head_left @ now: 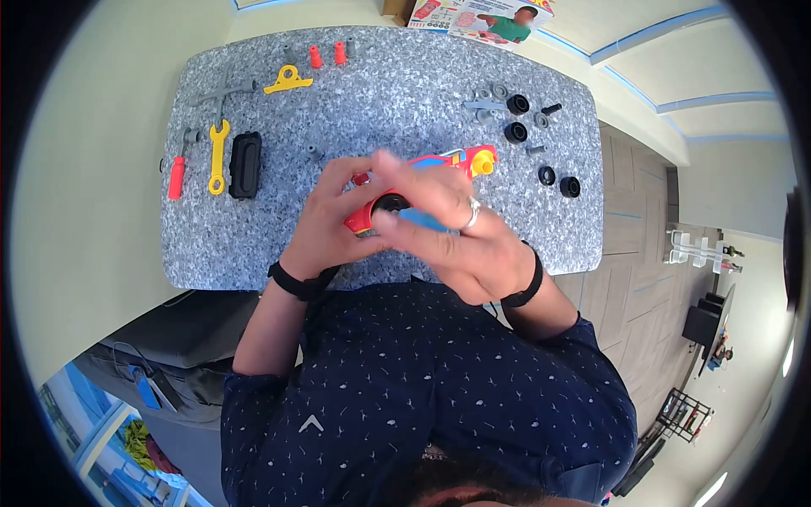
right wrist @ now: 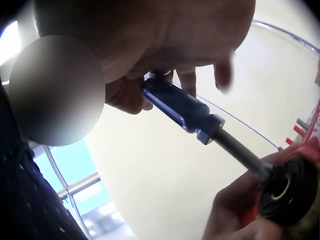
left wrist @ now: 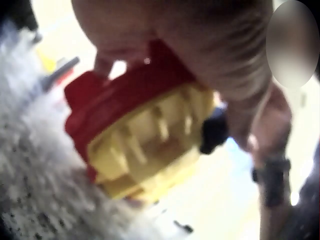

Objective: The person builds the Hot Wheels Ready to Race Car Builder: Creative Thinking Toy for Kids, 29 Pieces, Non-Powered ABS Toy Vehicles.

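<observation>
The left hand [head_left: 325, 224] grips a red toy vehicle [head_left: 359, 221], its thumb and fingers on either side of a black wheel [head_left: 390, 203]. In the left wrist view the vehicle's yellow underside [left wrist: 145, 135] shows below the left hand [left wrist: 175, 45]. The right hand [right wrist: 150, 45] holds the end of a blue screwdriver [right wrist: 175, 104] by its fingers. Its grey shaft [right wrist: 240, 151] slants down to the middle of the wheel [right wrist: 292, 192]; the exact tip contact is hidden. From the head view, the right hand [head_left: 465, 245] covers much of the vehicle.
Black wheels [head_left: 516, 132] and small grey parts [head_left: 486, 116] lie on the speckled table [head_left: 380, 93] at right. At left are a yellow wrench [head_left: 217, 159], a red-handled screwdriver [head_left: 176, 177] and a black tray-like part [head_left: 246, 165]. A printed box [head_left: 481, 19] stands behind.
</observation>
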A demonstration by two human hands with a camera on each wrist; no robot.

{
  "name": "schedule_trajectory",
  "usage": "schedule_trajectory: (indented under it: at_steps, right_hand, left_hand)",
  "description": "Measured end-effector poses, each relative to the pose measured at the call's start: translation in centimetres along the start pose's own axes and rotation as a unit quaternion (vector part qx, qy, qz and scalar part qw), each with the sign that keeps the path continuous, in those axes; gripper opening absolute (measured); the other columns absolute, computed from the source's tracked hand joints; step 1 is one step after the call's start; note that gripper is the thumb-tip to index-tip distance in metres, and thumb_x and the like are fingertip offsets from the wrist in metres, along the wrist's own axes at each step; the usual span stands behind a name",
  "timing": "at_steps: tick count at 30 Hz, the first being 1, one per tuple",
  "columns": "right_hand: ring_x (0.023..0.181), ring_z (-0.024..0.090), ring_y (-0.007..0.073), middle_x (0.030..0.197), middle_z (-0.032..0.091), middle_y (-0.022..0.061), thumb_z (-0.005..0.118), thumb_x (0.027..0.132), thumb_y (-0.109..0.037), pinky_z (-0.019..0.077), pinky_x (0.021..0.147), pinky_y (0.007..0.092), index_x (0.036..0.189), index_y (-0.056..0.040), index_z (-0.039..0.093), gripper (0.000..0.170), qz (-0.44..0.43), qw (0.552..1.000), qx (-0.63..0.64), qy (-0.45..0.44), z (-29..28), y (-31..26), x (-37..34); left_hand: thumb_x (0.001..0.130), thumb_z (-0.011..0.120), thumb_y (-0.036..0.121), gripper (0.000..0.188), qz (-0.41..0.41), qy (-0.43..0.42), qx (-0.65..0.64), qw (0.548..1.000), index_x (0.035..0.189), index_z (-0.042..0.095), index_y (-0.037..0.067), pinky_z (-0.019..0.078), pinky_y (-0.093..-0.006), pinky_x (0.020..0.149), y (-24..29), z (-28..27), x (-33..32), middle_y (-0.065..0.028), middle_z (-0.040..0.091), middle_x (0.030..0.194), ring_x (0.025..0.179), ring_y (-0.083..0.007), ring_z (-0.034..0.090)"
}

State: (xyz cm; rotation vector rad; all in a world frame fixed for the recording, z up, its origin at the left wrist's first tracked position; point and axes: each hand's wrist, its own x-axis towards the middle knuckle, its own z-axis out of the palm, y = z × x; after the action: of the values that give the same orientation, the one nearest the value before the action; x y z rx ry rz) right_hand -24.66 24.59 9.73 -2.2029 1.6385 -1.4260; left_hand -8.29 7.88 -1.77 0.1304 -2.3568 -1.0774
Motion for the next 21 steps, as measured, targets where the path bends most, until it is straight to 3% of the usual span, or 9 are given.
schedule_trajectory:
  at_steps: [3, 5, 10, 15, 19, 21]
  right_hand:
    - [0.111, 0.068, 0.0282, 0.162, 0.067, 0.0186, 0.085, 0.094, -0.017, 0.0522, 0.093, 0.0418, 0.138, -0.0084, 0.082, 0.045, -0.019, 0.997, -0.055, -0.042, -0.6, 0.4, -0.8]
    - [0.108, 0.069, 0.0273, 0.160, 0.068, 0.0180, 0.087, 0.092, -0.015, 0.0523, 0.092, 0.0408, 0.137, -0.0080, 0.083, 0.046, -0.021, 0.996, -0.086, -0.015, -0.4, 0.0, 0.0]
    - [0.104, 0.070, 0.0261, 0.156, 0.070, 0.0162, 0.091, 0.087, -0.018, 0.0523, 0.091, 0.0398, 0.135, -0.0072, 0.082, 0.051, -0.044, 0.997, -0.047, -0.044, -0.5, 0.6, -0.8]
    - [0.109, 0.073, 0.0289, 0.155, 0.070, 0.0175, 0.084, 0.095, -0.007, 0.0545, 0.094, 0.0442, 0.137, -0.0039, 0.079, 0.043, -0.004, 1.000, -0.025, -0.015, -0.5, -0.1, -0.4]
    - [0.119, 0.072, 0.0331, 0.156, 0.069, 0.0203, 0.083, 0.097, -0.010, 0.0536, 0.100, 0.0497, 0.140, -0.0032, 0.077, 0.044, -0.031, 0.998, 0.044, -0.036, -0.3, 0.8, -1.2]
    - [0.120, 0.072, 0.0360, 0.157, 0.067, 0.0239, 0.080, 0.096, -0.004, 0.0546, 0.103, 0.0510, 0.140, -0.0012, 0.077, 0.044, -0.012, 0.998, -0.049, -0.041, -0.7, -0.3, -1.3]
  left_hand:
    - [0.078, 0.100, 0.035, 0.072, -0.017, -0.011, -0.001, 1.000, 0.145, 0.078, 0.018, 0.0593, -0.0476, 0.107, 0.0, 0.2, -0.3, -0.0101, 0.067, 0.150, 0.129, -0.0340, 0.067]
    - [0.079, 0.099, 0.032, 0.071, -0.018, -0.021, 0.009, 1.000, 0.145, 0.078, 0.018, 0.0597, -0.0468, 0.107, 0.4, 0.1, -0.2, -0.0104, 0.067, 0.150, 0.130, -0.0337, 0.067]
    - [0.079, 0.101, 0.031, 0.072, -0.031, -0.014, -0.040, 0.999, 0.146, 0.078, 0.018, 0.0598, -0.0474, 0.108, -0.1, 0.2, -0.4, -0.0104, 0.067, 0.148, 0.131, -0.0343, 0.067]
    - [0.076, 0.104, 0.034, 0.078, -0.015, -0.004, -0.052, 0.999, 0.147, 0.077, 0.018, 0.0585, -0.0474, 0.111, -0.3, 0.3, -0.4, -0.0105, 0.067, 0.147, 0.133, -0.0346, 0.066]
    - [0.074, 0.106, 0.035, 0.080, -0.018, -0.001, -0.046, 0.999, 0.147, 0.077, 0.017, 0.0578, -0.0472, 0.112, -0.2, 0.2, -0.5, -0.0109, 0.067, 0.146, 0.134, -0.0348, 0.065]
    - [0.074, 0.106, 0.035, 0.081, -0.018, -0.008, -0.039, 0.999, 0.147, 0.077, 0.017, 0.0579, -0.0472, 0.112, -0.2, 0.3, -0.3, -0.0110, 0.067, 0.146, 0.134, -0.0349, 0.065]
